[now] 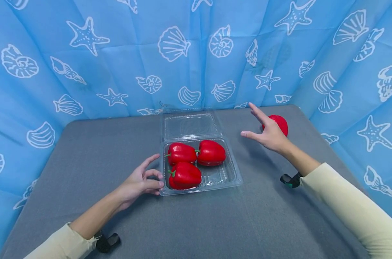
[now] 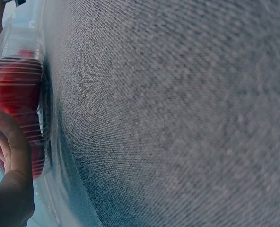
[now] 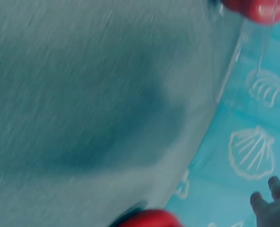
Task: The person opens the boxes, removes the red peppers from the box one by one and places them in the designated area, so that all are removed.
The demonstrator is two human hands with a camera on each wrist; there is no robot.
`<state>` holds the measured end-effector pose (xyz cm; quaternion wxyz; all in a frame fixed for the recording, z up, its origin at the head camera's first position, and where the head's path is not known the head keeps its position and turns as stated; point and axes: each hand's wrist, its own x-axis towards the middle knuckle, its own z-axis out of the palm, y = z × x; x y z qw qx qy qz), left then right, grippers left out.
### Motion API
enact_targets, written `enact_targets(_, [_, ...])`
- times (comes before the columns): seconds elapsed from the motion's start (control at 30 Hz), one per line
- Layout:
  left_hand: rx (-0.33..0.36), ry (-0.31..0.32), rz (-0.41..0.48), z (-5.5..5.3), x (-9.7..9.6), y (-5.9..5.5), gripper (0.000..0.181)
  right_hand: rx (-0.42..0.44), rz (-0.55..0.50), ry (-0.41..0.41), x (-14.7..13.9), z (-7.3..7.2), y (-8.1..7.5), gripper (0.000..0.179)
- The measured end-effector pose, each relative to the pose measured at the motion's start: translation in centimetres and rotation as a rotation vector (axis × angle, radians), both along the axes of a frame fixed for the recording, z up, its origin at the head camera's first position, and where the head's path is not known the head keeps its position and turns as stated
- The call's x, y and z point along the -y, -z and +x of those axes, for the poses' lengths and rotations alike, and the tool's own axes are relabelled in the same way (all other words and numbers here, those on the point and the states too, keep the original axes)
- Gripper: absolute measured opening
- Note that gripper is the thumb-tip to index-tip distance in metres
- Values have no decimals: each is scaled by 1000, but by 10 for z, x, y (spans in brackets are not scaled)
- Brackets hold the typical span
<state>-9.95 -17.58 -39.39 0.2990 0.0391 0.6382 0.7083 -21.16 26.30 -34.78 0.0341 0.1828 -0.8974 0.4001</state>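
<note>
Your left grip (image 1: 138, 184) extends forward with its fingers loosely bent; your right grip (image 1: 269, 133) hangs raised, thumb spread from the forefinger, its remaining fingers seemingly mostly hidden

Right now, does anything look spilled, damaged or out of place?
Nothing looks spilled or damaged. One red item, apparently a pepper, sits toward the far right of the gray table, apart from the three red peppers in the open clear container; that separation alone looks odd.

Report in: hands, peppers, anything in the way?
Left hand at tray's left edge; right hand empty, partly hiding red item outside. Three peppers in tray. Lid open, not blocking tray.
</note>
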Motion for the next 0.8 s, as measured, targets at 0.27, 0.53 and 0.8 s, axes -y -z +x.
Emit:
enact_targets(0.27, [-6,2,10,1,1,0,84,45,-63,-241,31,8,-2,96])
enact_targets(0.53, [-18,6,16,0,2,2,86,99,-82,-344,49,15,0,96])
enact_targets(0.8, [-25,6,17,1,2,1,86,174,-53,-442,60,18,4,96])
